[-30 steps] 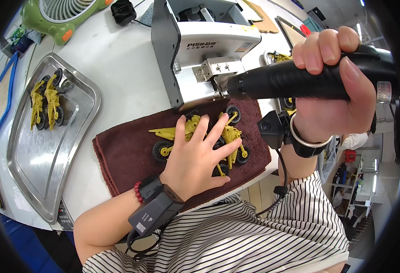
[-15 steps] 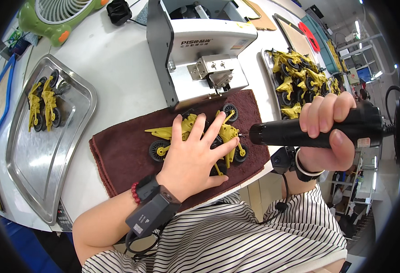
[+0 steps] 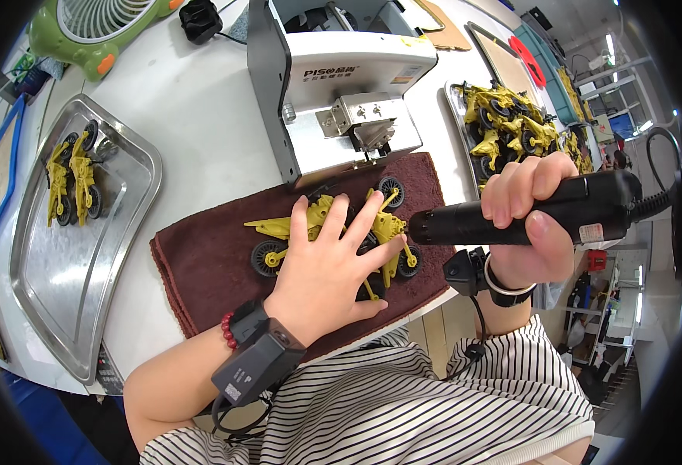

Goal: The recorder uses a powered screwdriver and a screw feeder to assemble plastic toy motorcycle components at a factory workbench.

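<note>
Moved since the earlier frame: the driver (image 3: 465,223), shifted left in the right hand (image 3: 531,221), so that the gap between its nose and the bikes (image 3: 388,225) has closed. White surface (image 3: 201,108) carries all items. On it, a grey machine (image 3: 356,66) stands at the far middle, the left tray (image 3: 70,287) at left with a pair of bikes, the right tray (image 3: 455,116) at far right, heaped. Brown cloth (image 3: 205,256) lies near the machine, and the bikes being worked on rest on it, partly hidden beneath the left hand (image 3: 322,275); their count cannot be told. Right fingers are wrapped about the driver's barrel. Left fingers are spread wide, lying over the bikes. Driver lies nearly level, nose at the bikes' right side; the bit is not visible, so its seating cannot be confirmed. Judgement: keep the driver in line with the screw point, press steadily, brace the bikes against the push, and hold the left fingertips clear of the nose.
</note>
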Action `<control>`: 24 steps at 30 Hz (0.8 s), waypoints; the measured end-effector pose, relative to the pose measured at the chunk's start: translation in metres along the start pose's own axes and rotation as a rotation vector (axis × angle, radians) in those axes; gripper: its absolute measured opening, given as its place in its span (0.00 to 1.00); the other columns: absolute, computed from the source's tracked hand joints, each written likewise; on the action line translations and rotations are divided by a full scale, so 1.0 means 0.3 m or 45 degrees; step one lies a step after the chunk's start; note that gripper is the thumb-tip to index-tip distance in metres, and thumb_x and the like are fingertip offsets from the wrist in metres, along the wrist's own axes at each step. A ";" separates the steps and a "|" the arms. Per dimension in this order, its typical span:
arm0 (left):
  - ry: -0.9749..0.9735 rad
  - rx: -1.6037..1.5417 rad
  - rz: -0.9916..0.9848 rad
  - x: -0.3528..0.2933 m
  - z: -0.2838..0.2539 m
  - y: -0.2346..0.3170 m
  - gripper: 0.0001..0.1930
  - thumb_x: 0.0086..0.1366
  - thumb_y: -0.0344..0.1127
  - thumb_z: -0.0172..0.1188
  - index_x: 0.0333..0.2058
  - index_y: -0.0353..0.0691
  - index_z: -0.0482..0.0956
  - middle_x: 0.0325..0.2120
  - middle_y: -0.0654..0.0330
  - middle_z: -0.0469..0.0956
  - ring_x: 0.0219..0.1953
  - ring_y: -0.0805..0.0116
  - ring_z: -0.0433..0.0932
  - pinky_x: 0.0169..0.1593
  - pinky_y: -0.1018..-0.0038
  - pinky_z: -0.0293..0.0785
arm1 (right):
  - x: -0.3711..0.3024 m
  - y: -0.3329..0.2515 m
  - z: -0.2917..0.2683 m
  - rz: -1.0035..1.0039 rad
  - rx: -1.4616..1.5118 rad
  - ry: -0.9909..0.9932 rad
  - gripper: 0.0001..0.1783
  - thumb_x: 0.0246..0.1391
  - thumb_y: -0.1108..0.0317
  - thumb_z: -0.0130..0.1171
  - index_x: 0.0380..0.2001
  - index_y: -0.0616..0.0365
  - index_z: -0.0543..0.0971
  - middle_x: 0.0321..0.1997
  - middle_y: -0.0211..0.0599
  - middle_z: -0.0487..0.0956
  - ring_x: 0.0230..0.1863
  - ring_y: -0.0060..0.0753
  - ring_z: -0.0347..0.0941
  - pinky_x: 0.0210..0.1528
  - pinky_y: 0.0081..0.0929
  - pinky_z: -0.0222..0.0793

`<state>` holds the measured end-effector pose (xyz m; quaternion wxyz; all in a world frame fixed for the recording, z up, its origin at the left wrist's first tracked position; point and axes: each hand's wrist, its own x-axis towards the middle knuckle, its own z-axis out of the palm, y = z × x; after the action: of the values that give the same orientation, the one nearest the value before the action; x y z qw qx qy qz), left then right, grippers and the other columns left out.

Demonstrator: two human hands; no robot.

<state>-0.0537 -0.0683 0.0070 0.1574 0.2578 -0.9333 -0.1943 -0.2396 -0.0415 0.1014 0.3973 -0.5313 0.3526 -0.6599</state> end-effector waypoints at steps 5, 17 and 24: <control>0.008 -0.008 -0.028 -0.011 0.004 -0.011 0.33 0.40 0.57 0.65 0.50 0.65 0.70 0.60 0.57 0.54 0.55 0.50 0.59 0.53 0.42 0.50 | 0.030 0.000 0.020 0.022 -0.015 -0.071 0.15 0.39 0.76 0.56 0.32 0.61 0.65 0.24 0.38 0.69 0.24 0.30 0.67 0.31 0.27 0.66; 0.076 -0.083 0.004 -0.010 0.007 -0.012 0.34 0.39 0.54 0.66 0.50 0.64 0.70 0.59 0.57 0.55 0.55 0.50 0.59 0.54 0.42 0.50 | 0.249 -0.075 0.041 -0.139 0.038 -0.329 0.15 0.40 0.68 0.46 0.35 0.59 0.62 0.29 0.33 0.62 0.29 0.26 0.58 0.38 0.28 0.54; 0.067 -0.109 -0.008 -0.011 0.004 -0.011 0.34 0.39 0.54 0.67 0.50 0.64 0.70 0.59 0.57 0.56 0.55 0.50 0.59 0.55 0.43 0.49 | 0.270 -0.031 0.059 -0.103 -0.042 -0.295 0.16 0.40 0.67 0.47 0.36 0.60 0.64 0.29 0.34 0.63 0.30 0.27 0.59 0.38 0.28 0.55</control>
<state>-0.0501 -0.0688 0.0038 0.1922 0.2589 -0.9188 -0.2277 -0.2332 -0.1110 0.1471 0.3996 -0.6243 0.2935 -0.6037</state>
